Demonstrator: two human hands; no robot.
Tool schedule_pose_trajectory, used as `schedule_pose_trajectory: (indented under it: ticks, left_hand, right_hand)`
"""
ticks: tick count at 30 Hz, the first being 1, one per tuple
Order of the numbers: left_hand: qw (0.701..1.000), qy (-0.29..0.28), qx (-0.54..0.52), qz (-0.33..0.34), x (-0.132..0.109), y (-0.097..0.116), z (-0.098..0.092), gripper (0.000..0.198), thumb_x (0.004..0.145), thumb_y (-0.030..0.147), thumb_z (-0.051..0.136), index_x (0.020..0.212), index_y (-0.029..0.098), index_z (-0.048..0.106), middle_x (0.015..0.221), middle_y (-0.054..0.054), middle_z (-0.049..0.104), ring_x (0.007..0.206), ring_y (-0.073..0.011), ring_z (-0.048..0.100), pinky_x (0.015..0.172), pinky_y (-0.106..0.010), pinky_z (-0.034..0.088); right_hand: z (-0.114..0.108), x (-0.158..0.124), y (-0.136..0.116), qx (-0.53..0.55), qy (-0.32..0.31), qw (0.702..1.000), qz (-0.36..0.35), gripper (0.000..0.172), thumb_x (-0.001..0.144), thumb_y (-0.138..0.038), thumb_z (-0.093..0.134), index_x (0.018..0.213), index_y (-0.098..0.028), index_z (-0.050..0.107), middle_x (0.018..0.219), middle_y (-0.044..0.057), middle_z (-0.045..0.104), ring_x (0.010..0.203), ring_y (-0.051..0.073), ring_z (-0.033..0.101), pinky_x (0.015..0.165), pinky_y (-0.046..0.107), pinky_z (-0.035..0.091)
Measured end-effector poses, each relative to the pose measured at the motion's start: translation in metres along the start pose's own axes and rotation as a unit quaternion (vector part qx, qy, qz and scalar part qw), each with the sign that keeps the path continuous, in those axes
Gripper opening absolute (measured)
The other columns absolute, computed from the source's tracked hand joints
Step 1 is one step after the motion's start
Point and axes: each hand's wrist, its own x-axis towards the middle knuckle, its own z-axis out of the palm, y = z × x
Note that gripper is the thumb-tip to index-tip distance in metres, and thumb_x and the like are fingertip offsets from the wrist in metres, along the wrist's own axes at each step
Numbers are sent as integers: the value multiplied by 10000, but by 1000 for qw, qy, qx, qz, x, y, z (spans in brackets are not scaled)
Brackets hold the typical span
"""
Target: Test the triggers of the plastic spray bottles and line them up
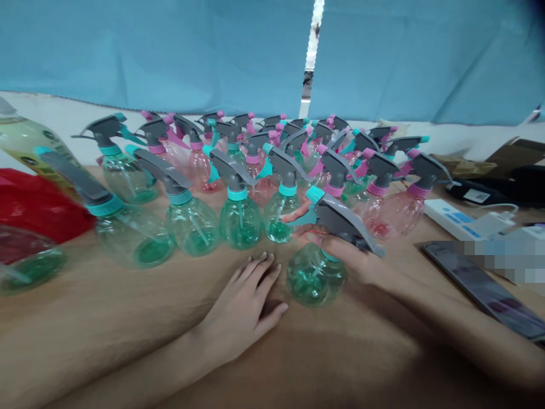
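Note:
My right hand [336, 244] is wrapped round the neck of a green spray bottle [313, 278], just below its grey sprayer head with a turquoise nozzle and trigger. This bottle stands upright, or nearly so, at the front of the group. Flat on the table lies my left hand [244, 304], fingers stretched out and holding nothing, to the left of that bottle. Just beyond its fingertips stands another green spray bottle [241, 224]. A similar green bottle [281, 213] is partly covered by my right fingers.
Several pink and green spray bottles [208, 167] crowd the back of the wooden table [128, 341]. A phone [485, 289] and a white power strip [453, 218] lie at the right. At the left are a red plastic bag [42, 204] and a large yellowish bottle [36, 142]. A blue cloth [170, 57] hangs behind.

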Motion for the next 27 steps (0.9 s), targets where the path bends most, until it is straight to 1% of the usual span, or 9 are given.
schedule_pose_trajectory:
  ticks: [3, 6, 11, 18, 23, 27]
  left_hand:
    - [1000, 2, -4, -1, 0, 0, 0, 557, 949, 452, 485, 1374, 98, 425, 1439, -163, 429, 1334, -293, 370, 1058, -462, 353]
    - [1000, 2, -5, -3, 0, 0, -1, 556, 947, 453, 487, 1372, 99, 428, 1440, -163, 428, 1336, -297, 367, 1056, -465, 356]
    - [1000, 3, -5, -4, 0, 0, 0, 549, 948, 457, 485, 1363, 101, 438, 1439, -161, 429, 1334, -295, 369, 1059, -464, 350]
    - [1000, 8, -12, -2, 0, 0, 1, 543, 953, 459, 465, 1367, 110, 431, 1444, -165, 421, 1337, -300, 364, 1056, -466, 348]
    - [1000, 3, -14, -7, 0, 1, -1, 532, 953, 452, 468, 1361, 111, 438, 1439, -168, 427, 1327, -302, 379, 1047, -469, 358]
    - [1000, 3, -9, -5, 0, 1, -2, 532, 951, 450, 473, 1359, 110, 441, 1433, -165, 437, 1325, -296, 383, 1052, -465, 354]
  right_hand:
    - [0, 0, -1, -6, 7, 1000, 5, 414, 832, -196, 537, 1238, -275, 549, 1022, 33, 687, 860, 192, 660, 838, 376, 519]
    - [-1, -1, 0, -7, -2, 1000, 14, 414, 847, -213, 535, 1256, -277, 538, 1021, 33, 688, 837, 193, 659, 820, 378, 519]
    - [-2, -4, 3, 7, -11, 1000, 17, 388, 883, -229, 522, 1267, -289, 530, 1021, 26, 685, 875, 190, 658, 863, 381, 510]
    - [-1, -2, 2, 5, -7, 1000, 17, 370, 883, -253, 529, 1252, -276, 539, 974, 22, 685, 815, 172, 641, 835, 370, 519]
    - [-2, -5, 2, -12, 7, 999, 47, 369, 887, -309, 560, 1255, -296, 546, 903, 12, 706, 880, 205, 671, 836, 379, 522]
    - [-2, -7, 2, -7, 13, 999, 47, 334, 884, -327, 582, 1216, -290, 583, 883, 7, 716, 968, 219, 672, 879, 384, 516]
